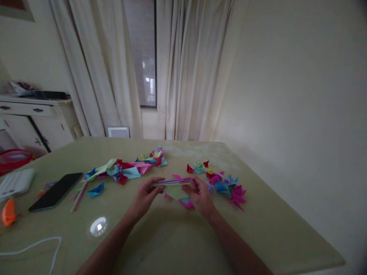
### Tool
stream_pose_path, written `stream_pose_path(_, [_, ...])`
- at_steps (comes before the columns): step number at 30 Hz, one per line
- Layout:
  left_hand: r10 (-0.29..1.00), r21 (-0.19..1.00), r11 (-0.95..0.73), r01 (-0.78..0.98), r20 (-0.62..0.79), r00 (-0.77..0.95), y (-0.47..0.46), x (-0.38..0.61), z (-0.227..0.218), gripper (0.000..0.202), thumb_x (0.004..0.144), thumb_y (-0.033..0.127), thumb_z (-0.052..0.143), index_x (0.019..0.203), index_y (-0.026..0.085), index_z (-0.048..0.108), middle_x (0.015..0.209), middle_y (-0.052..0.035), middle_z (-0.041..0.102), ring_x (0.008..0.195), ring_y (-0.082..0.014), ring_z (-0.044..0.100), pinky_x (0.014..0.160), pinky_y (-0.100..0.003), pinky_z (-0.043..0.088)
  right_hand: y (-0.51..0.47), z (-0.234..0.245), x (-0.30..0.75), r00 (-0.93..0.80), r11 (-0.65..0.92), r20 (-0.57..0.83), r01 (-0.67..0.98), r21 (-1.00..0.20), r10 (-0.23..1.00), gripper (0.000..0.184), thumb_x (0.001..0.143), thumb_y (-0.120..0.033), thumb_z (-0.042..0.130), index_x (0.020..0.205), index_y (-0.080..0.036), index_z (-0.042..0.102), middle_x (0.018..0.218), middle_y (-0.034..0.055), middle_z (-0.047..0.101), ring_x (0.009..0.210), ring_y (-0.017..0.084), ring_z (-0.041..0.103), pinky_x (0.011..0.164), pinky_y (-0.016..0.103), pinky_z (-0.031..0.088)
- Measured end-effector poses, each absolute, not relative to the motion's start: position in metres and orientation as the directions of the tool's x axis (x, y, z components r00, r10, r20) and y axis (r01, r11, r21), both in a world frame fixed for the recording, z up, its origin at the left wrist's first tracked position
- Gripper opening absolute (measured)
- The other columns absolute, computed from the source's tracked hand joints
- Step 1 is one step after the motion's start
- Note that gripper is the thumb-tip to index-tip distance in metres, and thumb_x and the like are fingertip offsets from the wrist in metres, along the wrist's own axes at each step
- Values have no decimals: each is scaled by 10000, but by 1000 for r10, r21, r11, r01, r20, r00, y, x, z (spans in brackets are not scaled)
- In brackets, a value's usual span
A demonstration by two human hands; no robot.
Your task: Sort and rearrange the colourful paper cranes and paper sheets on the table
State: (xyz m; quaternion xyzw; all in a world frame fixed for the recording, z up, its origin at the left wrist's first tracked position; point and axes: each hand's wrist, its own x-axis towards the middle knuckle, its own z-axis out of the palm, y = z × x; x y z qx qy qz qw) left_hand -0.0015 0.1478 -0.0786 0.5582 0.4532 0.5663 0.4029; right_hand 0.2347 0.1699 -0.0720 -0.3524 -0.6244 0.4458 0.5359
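Observation:
Between my two hands, above the table, is a stack of coloured paper (173, 183) seen nearly edge-on, with a pale green sheet facing me. My left hand (147, 194) pinches its left end, thumb in front and fingers behind. At the right end my right hand (200, 194) grips it in the same way. Pink and blue folded paper (187, 203) shows just below and behind the stack, partly covered by it. Close to my right hand lie magenta, blue and purple origami pieces (225, 188).
More origami (126, 170) is heaped at the centre left, beside a blue paper boat (96, 190). Further left are a black phone (57, 191), an orange object (9, 212), a white device (17, 184) and a white cable (43, 240). A clear round dish (98, 226) sits near my left forearm.

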Motion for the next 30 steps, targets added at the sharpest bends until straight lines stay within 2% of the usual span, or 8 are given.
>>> stream_pose_path(3, [965, 964, -259, 55, 261, -37, 148, -1, -81, 337, 764, 425, 832, 981, 173, 781, 817, -49, 811, 762, -207, 764, 720, -300, 610, 175, -74, 240, -197, 415, 390, 104, -904, 899, 263, 813, -460, 812, 840, -203, 762, 750, 14, 666, 688, 169, 576, 635, 264, 467])
stream_pose_path(10, [971, 973, -228, 36, 225, 77, 146, -2, -80, 270, 760, 405, 842, 841, 156, 777, 717, -55, 790, 682, -185, 733, 660, -268, 574, 176, -69, 250, -390, 349, 253, 198, -916, 886, 343, 828, -532, 771, 863, -199, 843, 625, -17, 602, 562, 124, 438, 542, 243, 344])
stream_pose_path(16, [959, 934, -281, 220, 284, 20, 162, -24, -83, 400, 900, 518, 669, 1024, 157, 787, 796, -83, 797, 726, -217, 727, 687, -316, 583, 178, -69, 254, -351, 362, 259, 268, -893, 900, 381, 859, -540, 729, 706, -194, 780, 548, -30, 482, 536, 114, 328, 508, 246, 246])
stream_pose_path(19, [869, 766, -227, 601, 438, -230, 178, -52, -89, 409, 981, 383, 498, 1193, 143, 752, 1172, -170, 781, 1029, -301, 724, 892, -429, 586, 181, -71, 253, -289, 365, 284, 285, -886, 914, 382, 856, -531, 725, 692, -189, 768, 556, -22, 489, 543, 121, 348, 510, 246, 256])
stream_pose_path(21, [811, 570, -19, 822, 489, -321, 184, -68, -96, 502, 989, 240, 404, 1416, 124, 641, 1463, -202, 641, 1256, -369, 622, 1035, -542, 511, 181, -71, 252, -258, 375, 304, 297, -878, 917, 373, 854, -521, 722, 710, -182, 780, 562, -17, 495, 549, 125, 365, 514, 246, 259])
stream_pose_path(23, [828, 376, 160, 913, 453, -332, 187, -76, -103, 627, 976, 147, 345, 1593, 131, 453, 1613, -197, 499, 1333, -417, 539, 1052, -633, 460, 181, -71, 250, -247, 373, 307, 297, -879, 919, 360, 851, -513, 721, 737, -180, 798, 571, -14, 509, 548, 125, 373, 519, 247, 269])
stream_pose_path(26, [881, 215, 233, 949, 367, -299, 188, -77, -111, 706, 974, 93, 306, 1672, 206, 302, 1620, -171, 495, 1292, -408, 531, 1006, -648, 458, 180, -71, 248, -261, 355, 285, 280, -892, 922, 349, 845, -513, 725, 764, -186, 816, 581, -12, 541, 541, 127, 385, 525, 249, 297])
stream_pose_path(30, [886, 154, 252, 955, 361, -292, 187, -76, -110, 661, 985, 94, 338, 1624, 249, 407, 1476, -172, 610, 1255, -377, 544, 976, -572, 466, 180, -74, 246, -268, 346, 275, 269, -899, 923, 347, 850, -526, 728, 791, -199, 829, 590, -14, 577, 538, 133, 419, 530, 249, 314])
